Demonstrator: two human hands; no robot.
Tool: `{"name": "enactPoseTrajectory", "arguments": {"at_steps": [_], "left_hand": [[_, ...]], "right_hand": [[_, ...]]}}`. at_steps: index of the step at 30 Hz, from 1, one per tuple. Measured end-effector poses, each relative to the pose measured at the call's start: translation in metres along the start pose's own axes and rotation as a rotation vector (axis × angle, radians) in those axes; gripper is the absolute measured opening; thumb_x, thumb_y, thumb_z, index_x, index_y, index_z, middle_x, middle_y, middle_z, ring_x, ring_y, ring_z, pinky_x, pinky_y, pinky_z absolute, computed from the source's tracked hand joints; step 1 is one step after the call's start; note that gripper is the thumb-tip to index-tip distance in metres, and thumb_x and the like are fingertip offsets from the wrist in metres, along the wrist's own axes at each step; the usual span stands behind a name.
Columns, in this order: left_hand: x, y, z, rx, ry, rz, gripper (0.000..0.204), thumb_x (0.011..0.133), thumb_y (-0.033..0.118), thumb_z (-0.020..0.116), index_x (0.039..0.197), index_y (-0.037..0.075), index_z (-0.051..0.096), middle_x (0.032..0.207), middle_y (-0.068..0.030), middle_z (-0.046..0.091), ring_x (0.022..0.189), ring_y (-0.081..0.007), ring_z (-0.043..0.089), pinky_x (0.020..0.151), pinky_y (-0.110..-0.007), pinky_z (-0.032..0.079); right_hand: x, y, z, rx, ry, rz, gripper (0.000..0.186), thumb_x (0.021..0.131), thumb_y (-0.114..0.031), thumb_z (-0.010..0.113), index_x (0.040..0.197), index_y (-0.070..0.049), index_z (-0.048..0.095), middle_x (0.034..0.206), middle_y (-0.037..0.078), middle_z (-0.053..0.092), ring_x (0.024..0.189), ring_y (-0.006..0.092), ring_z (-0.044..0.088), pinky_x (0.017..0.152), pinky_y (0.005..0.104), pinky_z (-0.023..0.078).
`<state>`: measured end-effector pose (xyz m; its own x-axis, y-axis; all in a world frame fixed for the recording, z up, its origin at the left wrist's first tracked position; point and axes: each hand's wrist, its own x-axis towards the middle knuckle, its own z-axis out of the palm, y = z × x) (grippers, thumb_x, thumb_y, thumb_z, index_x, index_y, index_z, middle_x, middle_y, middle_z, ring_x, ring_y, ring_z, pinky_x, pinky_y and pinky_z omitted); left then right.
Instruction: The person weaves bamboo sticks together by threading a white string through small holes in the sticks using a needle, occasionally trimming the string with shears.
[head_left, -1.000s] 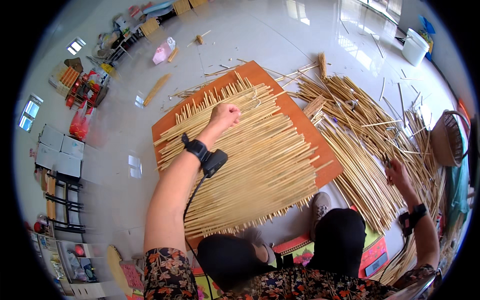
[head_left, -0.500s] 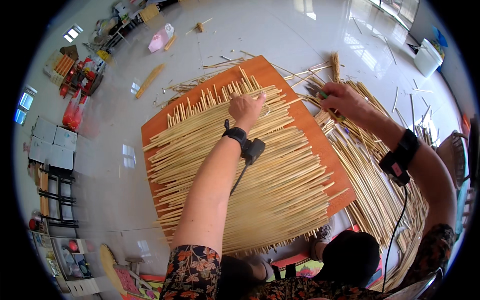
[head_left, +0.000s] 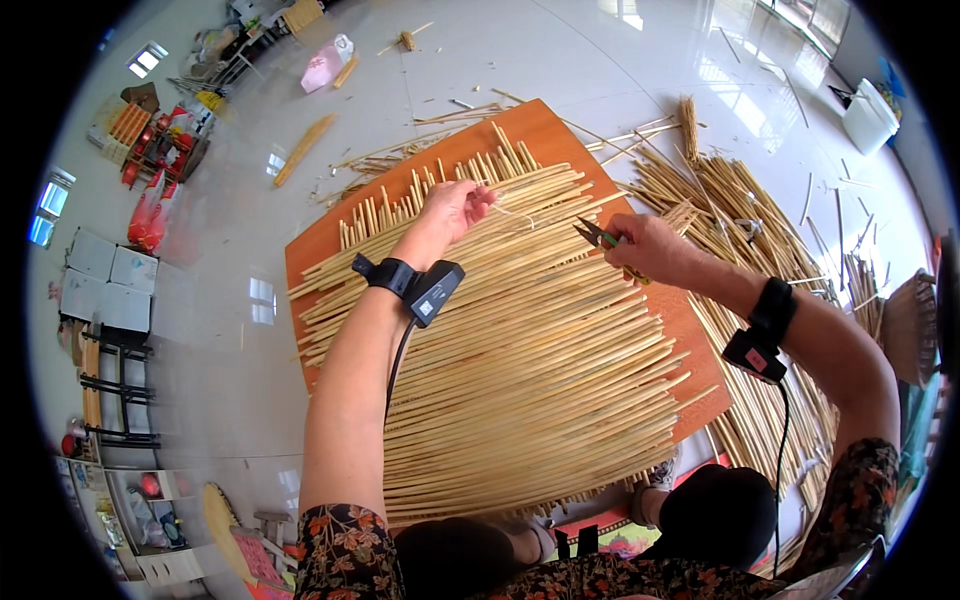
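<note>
A layered mat of pale stalks (head_left: 500, 340) lies across an orange-brown board (head_left: 694, 330) in front of me. Above its far part, my left hand (head_left: 455, 210) pinches a thin pale string (head_left: 518, 214) that trails right over the stalks. My right hand (head_left: 645, 250) is wrapped round a pair of scissors (head_left: 594, 234) with green on the handle. The dark blades are parted and point left toward the string, a short way from it. Shorter upright-lying stalks (head_left: 400, 202) stick out beyond the mat's far edge.
A large pile of loose stalks (head_left: 770, 390) covers the floor to the right, with a small bound bundle (head_left: 688, 130) beyond it. A white bucket (head_left: 868, 117) stands far right. Offcuts and a pink bag (head_left: 322, 68) lie on the floor beyond the board.
My right hand has come left and nearer from over the loose pile, bringing the scissors beside the mat. My left hand has lifted off the stalks and moved left, drawing the string.
</note>
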<state>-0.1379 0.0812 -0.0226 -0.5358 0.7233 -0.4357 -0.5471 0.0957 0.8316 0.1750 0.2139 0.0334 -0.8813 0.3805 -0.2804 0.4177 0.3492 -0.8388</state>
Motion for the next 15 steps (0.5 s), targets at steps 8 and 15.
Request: {"name": "enactPoseTrajectory", "arguments": {"at_steps": [8, 15], "left_hand": [[-0.012, 0.004, -0.026, 0.37, 0.165, -0.036, 0.009, 0.087, 0.01, 0.065, 0.08, 0.006, 0.06, 0.069, -0.0046, 0.061, 0.056, -0.0144, 0.06, 0.045, -0.027, 0.05], [-0.026, 0.012, -0.025, 0.521, 0.217, 0.029, 0.007, 0.084, 0.012, 0.067, 0.078, 0.009, 0.064, 0.065, 0.0, 0.06, 0.053, -0.0097, 0.057, 0.044, -0.024, 0.046]], "right_hand": [[0.06, -0.032, 0.01, 0.21, 0.012, 0.053, 0.017, 0.09, -0.014, 0.057, 0.1, -0.001, 0.06, 0.075, 0.006, 0.063, 0.052, 0.0105, 0.054, 0.043, 0.0268, 0.042], [0.116, -0.045, 0.048, 0.327, 0.024, 0.136, 0.041, 0.095, -0.042, 0.051, 0.092, -0.004, 0.068, 0.071, 0.004, 0.062, 0.051, 0.0108, 0.046, 0.045, 0.03, 0.037]]}}
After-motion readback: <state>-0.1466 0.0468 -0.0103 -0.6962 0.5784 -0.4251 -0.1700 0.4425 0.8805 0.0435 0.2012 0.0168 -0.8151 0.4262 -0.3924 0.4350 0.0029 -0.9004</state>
